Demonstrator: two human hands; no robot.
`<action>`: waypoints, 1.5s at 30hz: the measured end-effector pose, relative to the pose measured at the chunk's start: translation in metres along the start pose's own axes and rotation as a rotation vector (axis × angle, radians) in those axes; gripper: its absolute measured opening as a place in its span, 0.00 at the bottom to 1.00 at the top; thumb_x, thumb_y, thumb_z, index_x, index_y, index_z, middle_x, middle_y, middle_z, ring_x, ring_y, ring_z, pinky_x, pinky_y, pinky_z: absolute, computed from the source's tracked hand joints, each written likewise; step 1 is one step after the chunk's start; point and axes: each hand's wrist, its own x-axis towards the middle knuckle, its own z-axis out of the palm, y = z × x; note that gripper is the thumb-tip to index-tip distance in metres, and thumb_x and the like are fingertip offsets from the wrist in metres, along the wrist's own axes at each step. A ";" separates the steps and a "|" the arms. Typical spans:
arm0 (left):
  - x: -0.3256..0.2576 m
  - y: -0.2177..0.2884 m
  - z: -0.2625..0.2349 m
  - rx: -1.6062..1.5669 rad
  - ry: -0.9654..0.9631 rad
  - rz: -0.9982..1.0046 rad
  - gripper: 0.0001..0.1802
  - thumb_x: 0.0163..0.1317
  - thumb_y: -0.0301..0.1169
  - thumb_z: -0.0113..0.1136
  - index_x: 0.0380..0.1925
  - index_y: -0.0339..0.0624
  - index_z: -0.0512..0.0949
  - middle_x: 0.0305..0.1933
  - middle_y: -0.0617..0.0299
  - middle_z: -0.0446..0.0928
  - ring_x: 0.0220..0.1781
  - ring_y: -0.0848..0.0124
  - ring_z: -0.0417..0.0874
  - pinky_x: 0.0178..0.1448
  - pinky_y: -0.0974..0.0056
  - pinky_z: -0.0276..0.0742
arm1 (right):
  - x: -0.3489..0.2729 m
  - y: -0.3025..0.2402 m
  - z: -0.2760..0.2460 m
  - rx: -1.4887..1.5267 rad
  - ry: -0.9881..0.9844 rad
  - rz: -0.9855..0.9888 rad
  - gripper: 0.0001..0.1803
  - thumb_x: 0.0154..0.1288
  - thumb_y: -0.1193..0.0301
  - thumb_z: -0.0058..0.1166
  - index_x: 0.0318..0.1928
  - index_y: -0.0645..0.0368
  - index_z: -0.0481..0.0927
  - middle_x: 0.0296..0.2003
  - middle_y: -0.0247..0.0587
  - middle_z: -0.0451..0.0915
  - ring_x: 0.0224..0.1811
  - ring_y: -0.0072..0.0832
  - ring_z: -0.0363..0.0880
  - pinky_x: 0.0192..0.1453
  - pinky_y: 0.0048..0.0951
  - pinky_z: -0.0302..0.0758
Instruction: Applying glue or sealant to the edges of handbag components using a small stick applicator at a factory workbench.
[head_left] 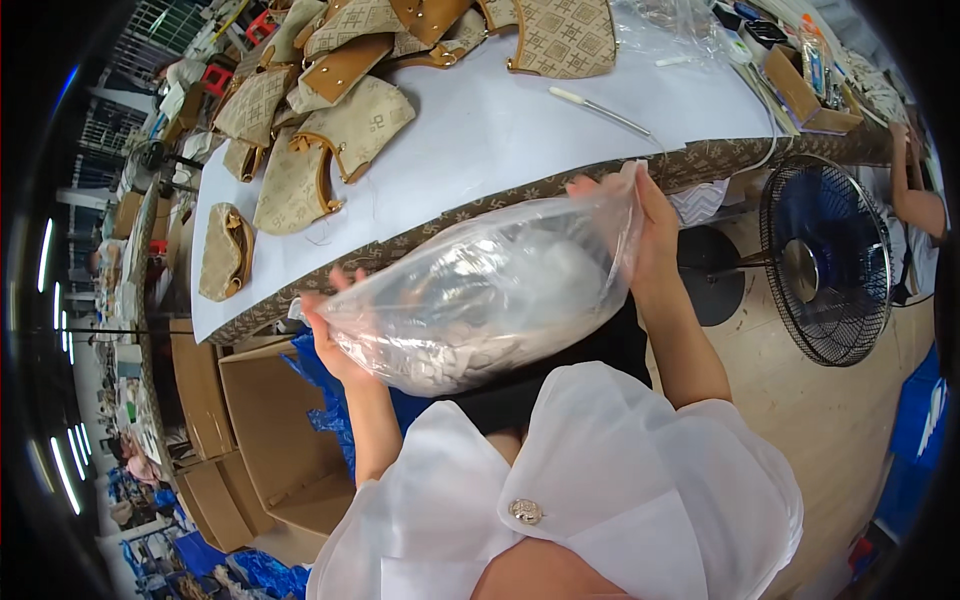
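Note:
A large clear plastic bag [480,290] stretches between my hands in front of my body, by the table's near edge. My left hand [340,340] grips its left end, with the thumb on the near side and fingertips showing beyond. At the other end my right hand [655,230] is closed on the upper right corner, and some of its fingers show behind the film. Pale, whitish contents lie along the bottom of the bag; their kind is blurred by creases and glare.
Several beige patterned handbag pieces with brown trim [345,125] lie piled on the white-covered table [450,140]. A white-handled metal rod [600,110] rests there too. A black fan [825,260] stands at right, an open cardboard box [285,440] at left. Another person's arm [915,190] shows far right.

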 end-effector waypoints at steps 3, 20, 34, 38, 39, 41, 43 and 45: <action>0.017 0.006 -0.010 -0.075 -0.496 -0.237 0.19 0.76 0.45 0.43 0.50 0.45 0.78 0.53 0.55 0.81 0.58 0.63 0.80 0.70 0.51 0.67 | 0.003 -0.005 0.002 0.609 -0.487 0.081 0.18 0.76 0.62 0.42 0.43 0.66 0.76 0.39 0.41 0.81 0.45 0.35 0.79 0.52 0.35 0.74; 0.007 -0.108 0.110 1.544 -1.315 0.449 0.09 0.55 0.30 0.60 0.35 0.40 0.79 0.30 0.60 0.78 0.40 0.60 0.80 0.51 0.58 0.74 | -0.006 0.069 0.063 -1.736 -0.319 -0.066 0.13 0.62 0.65 0.52 0.28 0.62 0.71 0.20 0.54 0.75 0.25 0.48 0.78 0.29 0.43 0.71; -0.003 -0.079 0.089 1.253 -0.437 -0.213 0.19 0.72 0.43 0.48 0.41 0.36 0.78 0.30 0.60 0.76 0.38 0.66 0.82 0.50 0.65 0.78 | -0.018 0.015 0.095 -1.236 -1.261 -0.203 0.14 0.63 0.73 0.54 0.49 0.56 0.79 0.49 0.42 0.75 0.57 0.41 0.73 0.58 0.37 0.72; -0.004 -0.094 0.056 1.120 -0.640 -0.322 0.11 0.67 0.27 0.55 0.47 0.36 0.79 0.53 0.58 0.78 0.57 0.68 0.75 0.61 0.62 0.73 | -0.010 0.022 0.103 -1.207 -1.162 -0.571 0.07 0.60 0.72 0.57 0.40 0.54 0.81 0.45 0.36 0.75 0.50 0.36 0.71 0.53 0.33 0.69; -0.003 -0.092 0.052 1.102 -0.666 -0.301 0.11 0.67 0.27 0.55 0.47 0.36 0.79 0.53 0.58 0.78 0.57 0.68 0.75 0.61 0.62 0.73 | -0.008 0.022 0.103 -1.142 -1.115 -0.538 0.01 0.58 0.73 0.58 0.31 0.54 0.81 0.41 0.34 0.76 0.48 0.34 0.71 0.50 0.30 0.68; -0.003 -0.081 0.062 1.222 -0.876 -0.366 0.14 0.63 0.27 0.60 0.49 0.38 0.78 0.54 0.56 0.77 0.60 0.67 0.74 0.60 0.64 0.73 | -0.006 0.017 0.106 -1.152 -1.101 -0.483 0.01 0.57 0.72 0.59 0.30 0.54 0.81 0.40 0.33 0.76 0.47 0.33 0.71 0.48 0.30 0.67; -0.002 -0.077 0.077 1.276 -0.978 -0.344 0.14 0.62 0.26 0.61 0.48 0.38 0.78 0.52 0.56 0.77 0.59 0.66 0.75 0.59 0.65 0.74 | -0.004 0.016 0.106 -1.100 -1.052 -0.344 0.02 0.56 0.72 0.61 0.28 0.54 0.82 0.38 0.32 0.75 0.44 0.31 0.72 0.45 0.29 0.66; -0.005 -0.075 0.090 1.405 -1.146 -0.324 0.15 0.59 0.25 0.65 0.48 0.39 0.78 0.49 0.56 0.77 0.56 0.65 0.78 0.56 0.65 0.75 | -0.003 0.019 0.104 -1.135 -1.076 -0.313 0.02 0.56 0.72 0.61 0.29 0.54 0.82 0.37 0.31 0.74 0.42 0.31 0.72 0.45 0.29 0.66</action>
